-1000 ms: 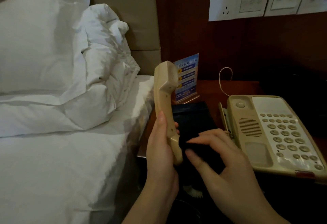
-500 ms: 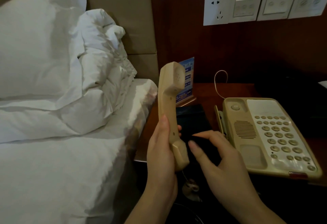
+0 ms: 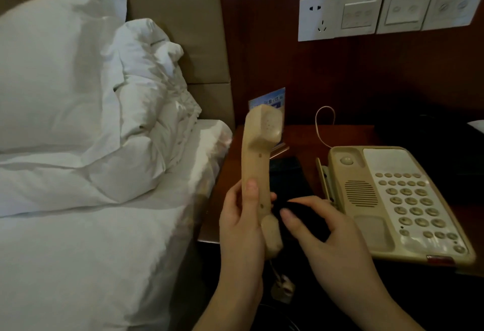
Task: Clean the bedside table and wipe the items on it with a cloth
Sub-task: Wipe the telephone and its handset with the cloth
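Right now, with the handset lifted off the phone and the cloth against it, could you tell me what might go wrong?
1. The left hand grips the handset only near its lower end; rubbing with the dark cloth could twist it loose.
2. Its cord hangs below the table edge; a tug might drag the phone base.
3. The sign card stands just behind the handset and could be knocked over.
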Tool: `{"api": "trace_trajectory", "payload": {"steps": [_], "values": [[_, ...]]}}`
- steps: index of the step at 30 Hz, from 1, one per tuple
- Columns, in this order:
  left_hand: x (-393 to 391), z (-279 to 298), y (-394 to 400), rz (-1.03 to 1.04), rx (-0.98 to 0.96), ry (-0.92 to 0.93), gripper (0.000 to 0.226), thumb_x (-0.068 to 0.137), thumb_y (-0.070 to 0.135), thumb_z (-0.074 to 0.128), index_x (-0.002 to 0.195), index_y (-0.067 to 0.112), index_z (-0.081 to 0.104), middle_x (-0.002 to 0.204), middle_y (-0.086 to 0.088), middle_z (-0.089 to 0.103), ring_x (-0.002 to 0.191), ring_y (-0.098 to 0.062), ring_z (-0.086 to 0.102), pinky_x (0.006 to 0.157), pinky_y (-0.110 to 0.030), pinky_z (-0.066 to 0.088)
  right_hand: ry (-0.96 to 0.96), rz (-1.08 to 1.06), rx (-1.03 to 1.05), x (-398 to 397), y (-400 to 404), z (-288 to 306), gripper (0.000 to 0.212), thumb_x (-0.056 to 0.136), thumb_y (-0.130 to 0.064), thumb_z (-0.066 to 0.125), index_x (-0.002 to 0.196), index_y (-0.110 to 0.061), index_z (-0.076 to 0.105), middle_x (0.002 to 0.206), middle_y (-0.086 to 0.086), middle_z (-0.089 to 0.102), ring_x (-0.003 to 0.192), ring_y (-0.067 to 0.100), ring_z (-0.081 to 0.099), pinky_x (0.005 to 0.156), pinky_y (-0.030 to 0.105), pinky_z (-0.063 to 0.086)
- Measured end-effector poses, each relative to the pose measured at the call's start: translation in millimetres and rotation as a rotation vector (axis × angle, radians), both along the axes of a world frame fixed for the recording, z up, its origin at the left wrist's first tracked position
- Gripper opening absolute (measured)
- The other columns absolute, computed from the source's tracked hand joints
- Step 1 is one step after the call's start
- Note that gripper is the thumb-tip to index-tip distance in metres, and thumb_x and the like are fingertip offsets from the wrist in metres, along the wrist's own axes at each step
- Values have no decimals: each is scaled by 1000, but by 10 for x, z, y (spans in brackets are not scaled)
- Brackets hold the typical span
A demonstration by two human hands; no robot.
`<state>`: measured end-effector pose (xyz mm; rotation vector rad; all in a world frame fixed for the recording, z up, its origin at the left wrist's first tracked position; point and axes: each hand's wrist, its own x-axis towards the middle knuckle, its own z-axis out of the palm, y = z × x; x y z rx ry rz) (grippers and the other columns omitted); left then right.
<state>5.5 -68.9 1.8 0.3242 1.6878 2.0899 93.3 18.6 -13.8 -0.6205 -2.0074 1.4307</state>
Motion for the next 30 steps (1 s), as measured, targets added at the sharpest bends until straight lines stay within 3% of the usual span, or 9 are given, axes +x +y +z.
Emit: {"api": "trace_trajectory", "payload": {"steps": [6, 10, 12, 18, 21, 25, 30], "values": [[-30, 8, -66, -22, 31, -248, 32, 102, 36, 52, 118, 17, 73, 109, -8, 77, 111, -28, 70, 100, -47, 52, 72, -20, -159, 28, -39, 47, 8, 85, -35, 72, 91, -40, 73, 95, -13, 72, 90, -2, 67, 81, 28, 55], [-25, 30, -108, -88, 76, -395, 31, 95, 35, 62, 114, 14, 74, 119, -23, 71, 111, -38, 68, 97, -50, 53, 135, -12, -131, 38, -231, 59, 16, 76, -46, 67, 92, -47, 69, 98, -19, 68, 94, -4, 63, 77, 14, 49], [-47, 36, -111, -108, 65, -344, 29, 97, 34, 61, 118, 17, 71, 116, -19, 73, 112, -37, 68, 95, -48, 54, 141, -32, -102, 19, -262, 56, 22, 72, -51, 63, 93, -50, 67, 100, -19, 66, 97, -5, 61, 77, 12, 47], [-93, 56, -83, -206, -9, -171, 26, 98, 27, 61, 123, 25, 69, 108, -6, 77, 102, -22, 74, 79, -34, 57, 163, -60, -115, -78, -65, 54, 14, 82, -35, 73, 94, -40, 71, 101, -11, 70, 96, 1, 66, 86, 33, 55], [-100, 41, -96, -259, -28, -181, 27, 100, 23, 59, 125, 23, 68, 110, -7, 77, 104, -23, 72, 83, -35, 55, 141, -71, -78, -71, -41, 44, 15, 82, -37, 73, 96, -41, 70, 104, -12, 69, 98, 3, 65, 89, 38, 55], [-94, 61, -114, -292, 6, -195, 27, 101, 22, 56, 126, 20, 68, 110, -8, 77, 105, -24, 73, 88, -38, 57, 131, -43, 89, 8, -86, 90, 15, 78, -40, 71, 93, -42, 69, 105, -17, 63, 102, -3, 61, 81, 17, 49], [-80, 63, -117, -162, 95, -211, 29, 101, 31, 55, 124, 18, 68, 111, -14, 75, 106, -30, 72, 97, -48, 56, 99, -46, 336, 55, -347, 24, 17, 77, -52, 74, 91, -44, 67, 103, -23, 56, 104, -5, 56, 86, 7, 42]]}}
